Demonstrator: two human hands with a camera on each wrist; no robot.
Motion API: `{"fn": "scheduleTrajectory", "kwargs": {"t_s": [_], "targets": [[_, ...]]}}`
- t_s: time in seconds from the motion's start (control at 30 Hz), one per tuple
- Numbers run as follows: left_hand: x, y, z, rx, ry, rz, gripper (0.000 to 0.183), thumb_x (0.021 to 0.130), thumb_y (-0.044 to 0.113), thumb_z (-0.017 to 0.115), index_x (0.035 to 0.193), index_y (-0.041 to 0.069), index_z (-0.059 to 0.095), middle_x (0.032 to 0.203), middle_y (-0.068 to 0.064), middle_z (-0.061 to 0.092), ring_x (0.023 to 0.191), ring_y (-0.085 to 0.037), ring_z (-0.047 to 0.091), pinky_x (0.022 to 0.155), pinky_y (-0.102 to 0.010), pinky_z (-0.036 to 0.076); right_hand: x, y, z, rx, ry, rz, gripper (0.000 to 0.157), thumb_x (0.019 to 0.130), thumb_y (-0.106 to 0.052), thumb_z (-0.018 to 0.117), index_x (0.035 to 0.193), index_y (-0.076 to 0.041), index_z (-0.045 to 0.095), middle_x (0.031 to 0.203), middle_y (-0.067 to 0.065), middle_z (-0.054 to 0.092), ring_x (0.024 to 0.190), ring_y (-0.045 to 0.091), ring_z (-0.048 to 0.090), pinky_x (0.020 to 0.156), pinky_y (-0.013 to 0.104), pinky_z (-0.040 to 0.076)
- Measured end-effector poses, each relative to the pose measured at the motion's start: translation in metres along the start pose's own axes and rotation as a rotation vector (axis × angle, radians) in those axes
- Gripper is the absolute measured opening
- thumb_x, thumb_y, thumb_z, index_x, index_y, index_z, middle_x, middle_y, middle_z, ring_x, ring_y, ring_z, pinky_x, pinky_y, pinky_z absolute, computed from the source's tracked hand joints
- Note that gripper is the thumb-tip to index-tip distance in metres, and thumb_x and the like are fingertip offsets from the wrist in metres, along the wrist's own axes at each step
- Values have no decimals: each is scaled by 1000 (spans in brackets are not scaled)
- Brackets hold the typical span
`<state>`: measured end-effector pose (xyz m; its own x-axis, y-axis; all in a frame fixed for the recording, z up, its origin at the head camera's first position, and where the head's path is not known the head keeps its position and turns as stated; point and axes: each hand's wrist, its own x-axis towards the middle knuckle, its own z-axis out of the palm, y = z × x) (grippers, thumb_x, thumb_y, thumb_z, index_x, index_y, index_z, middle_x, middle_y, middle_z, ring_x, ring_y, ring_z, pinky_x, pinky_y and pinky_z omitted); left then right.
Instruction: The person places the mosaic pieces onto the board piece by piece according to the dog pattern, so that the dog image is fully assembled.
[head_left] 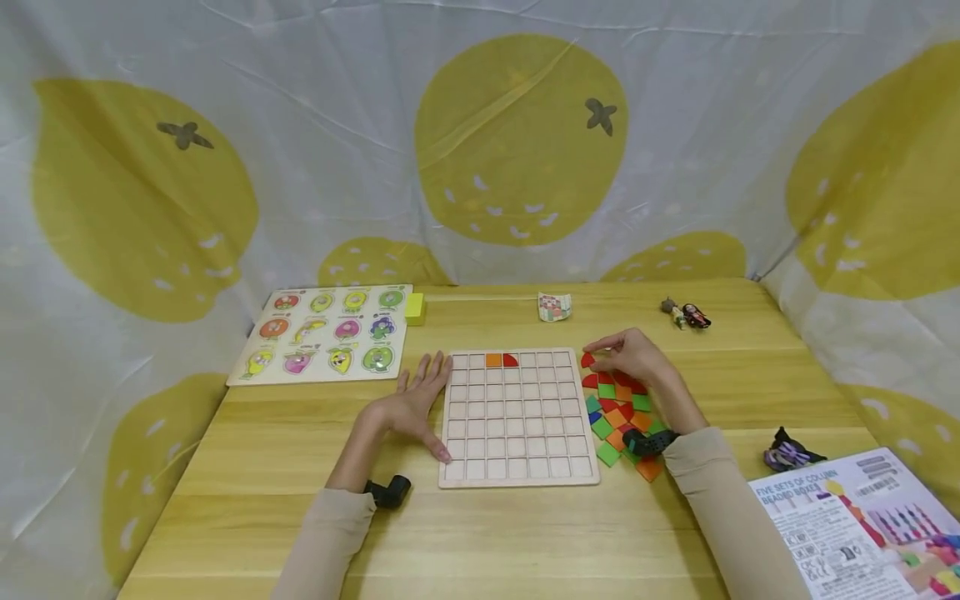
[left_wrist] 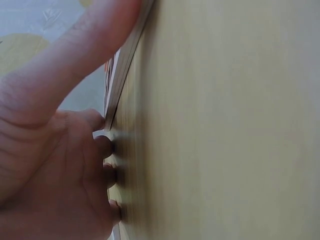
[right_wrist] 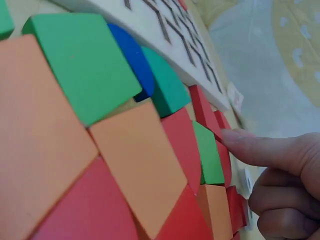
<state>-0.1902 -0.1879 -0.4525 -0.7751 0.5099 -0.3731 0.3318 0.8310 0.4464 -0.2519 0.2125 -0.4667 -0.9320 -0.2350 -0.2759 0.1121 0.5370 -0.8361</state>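
A pale wooden grid board lies flat on the table, with an orange square tile and a red quarter-circle tile in its top row. My left hand spreads its fingers along the board's left edge; the thumb touches that edge near the lower corner. At the board's upper right corner, my right hand pinches a red quarter-circle piece between thumb and index finger. Below that hand lies a pile of green, orange, red and blue pieces; a green block shows large in the right wrist view.
A fruit picture board lies at the back left beside a yellow block. Behind the grid board is a small patterned card. Small figurines lie back right; a dark bundle and a printed box occupy the front right.
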Motion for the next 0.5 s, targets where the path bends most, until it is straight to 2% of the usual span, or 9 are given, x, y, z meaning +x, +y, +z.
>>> {"fn": "scheduleTrajectory", "kwargs": {"t_s": [0.07, 0.17, 0.23, 0.4, 0.5], "targets": [[0, -1, 0, -3, -2, -7, 155, 47, 58, 89, 154, 11, -14, 160, -14, -22, 148, -35, -22, 118, -62, -11, 2, -2, 1, -5, 18, -3, 34, 80, -12, 78, 113, -5, 72, 56, -10, 41, 49, 10, 22, 49, 25, 26], [-1, -1, 0, -1, 2, -9, 155, 47, 59, 88, 154, 11, -14, 160, -13, -22, 148, -35, -23, 118, -62, -11, 5, -3, 2, -3, 39, 0, 33, 78, -14, 80, 109, -5, 73, 54, -11, 39, 50, 10, 22, 50, 25, 26], [-1, -2, -1, -4, 7, -4, 155, 47, 58, 89, 154, 11, -13, 160, -14, -22, 148, -35, -22, 118, -62, -11, 6, -2, 3, -7, 51, -5, 32, 78, -15, 80, 108, -4, 73, 51, -8, 32, 50, 10, 23, 49, 25, 26], [0, -2, 0, 0, 9, 7, 155, 48, 58, 89, 154, 10, -13, 160, -15, -21, 148, -36, -22, 117, -63, -11, 3, -2, 3, -23, 86, -41, 31, 82, -19, 78, 108, -4, 72, 50, -7, 32, 46, 11, 28, 46, 25, 29], [0, -2, 1, -7, 10, 10, 154, 48, 57, 89, 154, 9, -12, 160, -15, -21, 148, -37, -22, 117, -64, -11, 2, -8, 8, -2, 130, -72, 30, 82, -22, 77, 108, -7, 72, 48, -7, 33, 42, 12, 27, 42, 26, 27]]}}
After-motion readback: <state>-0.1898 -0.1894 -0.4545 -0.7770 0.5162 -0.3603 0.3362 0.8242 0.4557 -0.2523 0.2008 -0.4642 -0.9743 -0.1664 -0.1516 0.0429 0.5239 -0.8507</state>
